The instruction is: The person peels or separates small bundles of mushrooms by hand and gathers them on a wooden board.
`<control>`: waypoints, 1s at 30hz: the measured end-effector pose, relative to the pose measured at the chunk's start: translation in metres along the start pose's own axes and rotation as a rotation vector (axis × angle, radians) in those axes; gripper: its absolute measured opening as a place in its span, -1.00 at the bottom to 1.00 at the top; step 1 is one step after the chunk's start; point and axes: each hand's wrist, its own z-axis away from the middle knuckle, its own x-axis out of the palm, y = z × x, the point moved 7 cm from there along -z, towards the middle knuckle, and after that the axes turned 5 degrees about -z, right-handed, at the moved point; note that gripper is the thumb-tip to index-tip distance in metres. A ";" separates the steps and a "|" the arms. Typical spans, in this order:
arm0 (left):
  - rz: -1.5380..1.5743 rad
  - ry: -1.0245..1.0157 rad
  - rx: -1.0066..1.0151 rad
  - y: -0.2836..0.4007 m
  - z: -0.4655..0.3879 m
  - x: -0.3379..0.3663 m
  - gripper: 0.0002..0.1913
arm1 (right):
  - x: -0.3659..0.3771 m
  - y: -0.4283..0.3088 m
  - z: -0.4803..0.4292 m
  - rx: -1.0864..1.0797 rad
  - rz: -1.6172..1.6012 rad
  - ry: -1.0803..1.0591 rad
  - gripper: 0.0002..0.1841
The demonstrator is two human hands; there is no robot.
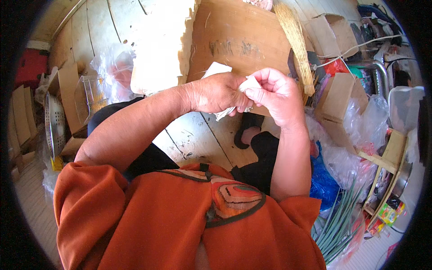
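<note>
My left hand (219,92) is closed around a bundle of thin white folded material (217,69); whether it is paper, cloth or dough sheets is unclear. The bundle shows above the knuckles, and its layered ends hang below the fingers. Close against it, my right hand (278,96) pinches a small white folded piece (250,84) between thumb and fingers. Both hands meet over the near edge of a brown wooden board (236,30). Fingers hide where the small piece meets the bundle.
Left of the board lies an overexposed white slab (158,40) with a ragged edge. A straw broom (293,37) leans along the right. A metal colander (54,125) and wire basket (92,89) stand left. Green onions (337,219), a blue plastic bag (322,185) and cardboard boxes (332,35) are right.
</note>
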 end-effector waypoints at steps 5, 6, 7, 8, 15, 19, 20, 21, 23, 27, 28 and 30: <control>0.027 0.083 -0.004 0.004 0.002 -0.006 -0.81 | 0.002 -0.006 -0.010 -0.029 -0.005 -0.046 -0.77; 0.049 0.147 0.034 0.008 0.002 -0.011 -0.80 | -0.003 -0.009 -0.012 -0.066 -0.027 0.005 -0.72; 0.072 0.211 0.073 0.013 0.003 -0.017 -0.80 | -0.008 -0.011 -0.014 -0.104 -0.048 0.056 -0.68; 0.077 0.284 -0.041 0.008 0.004 -0.026 -0.80 | -0.019 -0.010 -0.017 -0.146 -0.010 0.144 -0.60; 0.096 0.628 0.146 0.022 0.018 -0.060 -0.77 | -0.062 0.067 -0.032 0.181 0.423 0.349 -0.71; 0.050 0.682 0.171 0.025 0.022 -0.069 -0.76 | -0.056 0.077 -0.032 0.256 0.867 0.360 -0.65; 0.062 0.687 0.148 0.023 0.024 -0.069 -0.76 | -0.054 0.079 -0.031 0.338 1.032 0.352 -0.64; 0.072 0.692 0.126 0.023 0.026 -0.070 -0.75 | -0.052 0.078 -0.032 0.335 1.033 0.350 -0.64; 0.115 0.702 0.131 0.018 0.024 -0.070 -0.76 | -0.048 0.081 -0.033 0.417 1.261 0.267 -0.60; 0.200 0.693 0.169 0.013 0.020 -0.069 -0.78 | -0.053 0.089 -0.033 0.459 1.155 0.253 -0.62; 0.198 0.694 0.169 0.014 0.021 -0.070 -0.78 | -0.054 0.089 -0.033 0.457 1.154 0.253 -0.62; 0.132 0.684 0.090 0.016 0.025 -0.071 -0.79 | -0.054 0.090 -0.034 0.465 1.098 0.256 -0.58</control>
